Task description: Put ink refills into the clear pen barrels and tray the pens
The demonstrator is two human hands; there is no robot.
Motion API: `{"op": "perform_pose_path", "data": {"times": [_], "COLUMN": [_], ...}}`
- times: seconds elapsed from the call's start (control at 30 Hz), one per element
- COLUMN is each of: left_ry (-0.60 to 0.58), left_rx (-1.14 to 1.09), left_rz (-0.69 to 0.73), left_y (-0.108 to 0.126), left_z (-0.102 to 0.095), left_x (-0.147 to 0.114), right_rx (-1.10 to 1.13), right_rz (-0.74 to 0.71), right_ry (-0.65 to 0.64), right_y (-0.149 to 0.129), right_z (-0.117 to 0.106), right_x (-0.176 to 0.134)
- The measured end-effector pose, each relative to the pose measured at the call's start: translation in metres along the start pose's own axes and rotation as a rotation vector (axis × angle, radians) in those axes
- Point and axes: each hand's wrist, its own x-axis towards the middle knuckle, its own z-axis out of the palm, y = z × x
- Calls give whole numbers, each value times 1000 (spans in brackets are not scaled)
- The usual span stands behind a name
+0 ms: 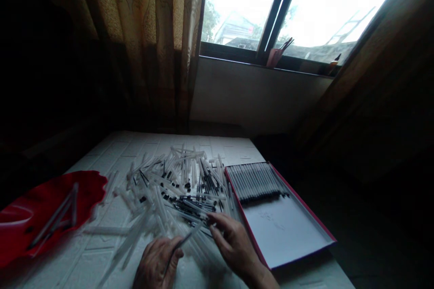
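Note:
My left hand (pixel 158 262) is closed around a slim pen (pixel 190 237), which slants up to the right. Close to the pen's upper end, my right hand (pixel 233 241) has its thumb and forefinger drawn together; whatever they pinch is too small to make out. Just beyond both hands lies a loose heap of clear pen barrels (pixel 159 207), with dark refills (pixel 208 178) and small black pen parts (pixel 188 186) among them. Right of my right hand, a shallow red-edged box (pixel 271 235) holds a row of pens (pixel 256 180) side by side at its far end.
A red plastic bag or sheet (pixel 84 185) with a few pen parts on it lies at the left of the white brick-patterned table (pixel 98 246). Behind the table are a curtain (pixel 145 22) and a window, with a pink holder (pixel 274 58) on the sill.

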Motion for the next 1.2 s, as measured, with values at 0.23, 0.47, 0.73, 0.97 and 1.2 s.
{"op": "perform_pose_path", "data": {"times": [0.23,0.47,0.73,0.97,1.2], "left_ry": [51,-1,-4,43,-5], "left_rx": [17,25,36,49,33], "left_rz": [-19,-24,-51,25,68], "left_y": [2,0,0,4,8], "left_z": [0,1,2,1,-1], "left_x": [3,-2,-4,1,2], "right_rx": [-547,-617,-422,79,900], "right_rz": [78,67,175,287,578], "right_ry": [-96,-226,-206,-71,-6], "right_y": [39,33,42,34,17], "right_z": [-11,-10,-10,-13,6], "right_x": [48,64,67,39,-8]}}
